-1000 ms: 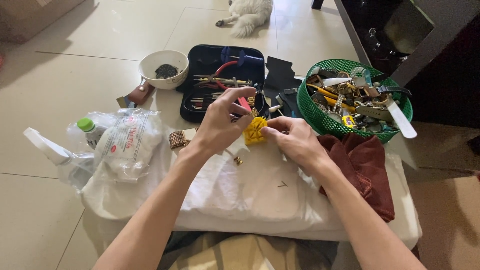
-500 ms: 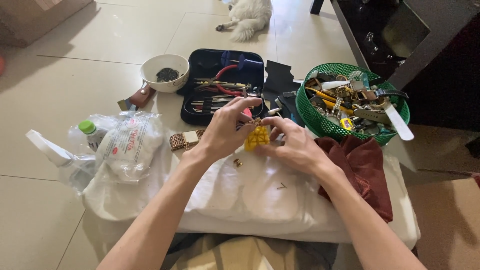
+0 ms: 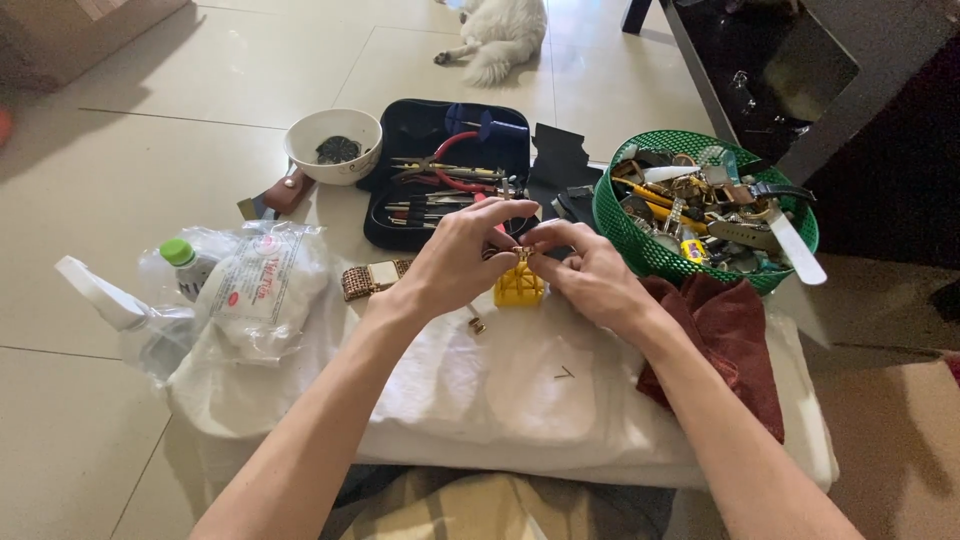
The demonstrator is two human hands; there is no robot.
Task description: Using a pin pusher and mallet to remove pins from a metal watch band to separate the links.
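Both hands work a small metal piece on a yellow plastic block.

The left hand (image 3: 462,262) and right hand (image 3: 588,277) pinch a tiny part at their fingertips, right on top of the yellow block (image 3: 519,287), which sits on a white padded cloth (image 3: 520,390) just below the fingers. The block looks light, rigid and likely to slide, so it is best steadied by its sides. A gold mesh band (image 3: 372,279) lies left of the left hand, and a green basket (image 3: 640,235) is beyond the right fingers.
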